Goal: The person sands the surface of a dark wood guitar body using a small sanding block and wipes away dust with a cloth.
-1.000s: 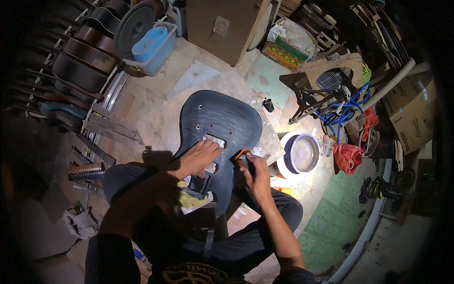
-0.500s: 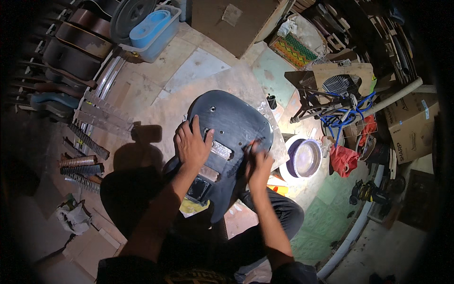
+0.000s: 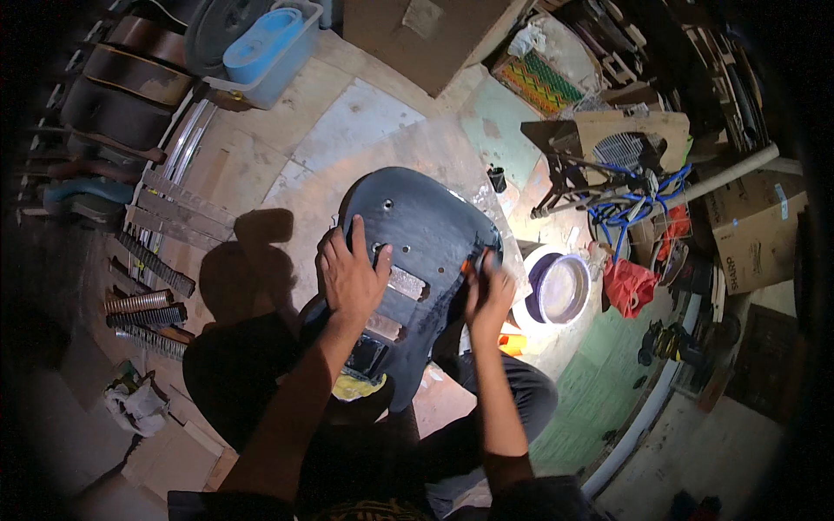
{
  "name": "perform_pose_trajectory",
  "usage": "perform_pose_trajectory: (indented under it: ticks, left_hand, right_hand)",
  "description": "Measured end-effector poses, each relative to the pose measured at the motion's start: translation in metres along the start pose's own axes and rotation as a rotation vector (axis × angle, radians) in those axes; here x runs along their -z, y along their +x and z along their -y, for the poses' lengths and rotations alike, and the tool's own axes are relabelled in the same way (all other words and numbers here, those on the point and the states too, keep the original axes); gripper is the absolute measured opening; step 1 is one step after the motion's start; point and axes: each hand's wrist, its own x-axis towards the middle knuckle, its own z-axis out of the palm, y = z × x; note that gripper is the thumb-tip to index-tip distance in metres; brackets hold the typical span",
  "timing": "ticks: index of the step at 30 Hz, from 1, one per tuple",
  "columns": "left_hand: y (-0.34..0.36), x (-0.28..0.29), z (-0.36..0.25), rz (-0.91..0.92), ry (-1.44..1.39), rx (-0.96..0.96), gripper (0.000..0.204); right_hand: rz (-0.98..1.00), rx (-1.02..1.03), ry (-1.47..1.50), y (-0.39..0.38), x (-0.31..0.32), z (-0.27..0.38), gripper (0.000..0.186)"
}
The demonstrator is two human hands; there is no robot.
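A dark electric guitar body [image 3: 413, 208], with drilled holes and rectangular cut-outs on its face, lies tilted over my lap. My left hand [image 3: 352, 273] rests on its left part, fingers stretched and apart, thumb beside a hole. Near the right edge, my right hand [image 3: 492, 295] is closed round a small orange piece [image 3: 469, 265] pressed to the surface; motion blur and the fingers hide most of it. Darker, wet-looking streaks show on the body beside that hand. A yellow cloth or sheet [image 3: 358, 386] shows under the body's lower end.
Right of the body stands a round tub [image 3: 560, 291] with pale contents. A small black cup [image 3: 497, 179] is beyond it. Blue cables [image 3: 625, 213] and a red cloth [image 3: 630, 286] lie farther right. Ridged moulds or coils [image 3: 148, 313] lie left; a clear bin [image 3: 269, 82] stands far left.
My right hand has moved a little to the right and down along the body's right edge, still holding the orange piece. My left hand stays on the body. The view has shifted slightly.
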Motion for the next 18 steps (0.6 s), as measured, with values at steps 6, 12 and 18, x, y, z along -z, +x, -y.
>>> perform_pose_trajectory:
  ticks: [6,12,18]
  left_hand:
    - [-0.002,-0.001,0.002,-0.022,0.027,-0.016,0.072]
    - [-0.001,-0.001,0.001,0.017,0.014,-0.009,0.072]
    - [0.002,0.002,-0.003,0.038,0.014,0.011,0.072]
  right_hand:
    - [-0.060,0.064,0.038,0.024,-0.005,-0.011,0.045]
    - [-0.009,0.073,-0.061,0.083,-0.015,-0.007,0.047]
    - [0.008,0.132,0.030,0.047,-0.005,-0.029,0.052]
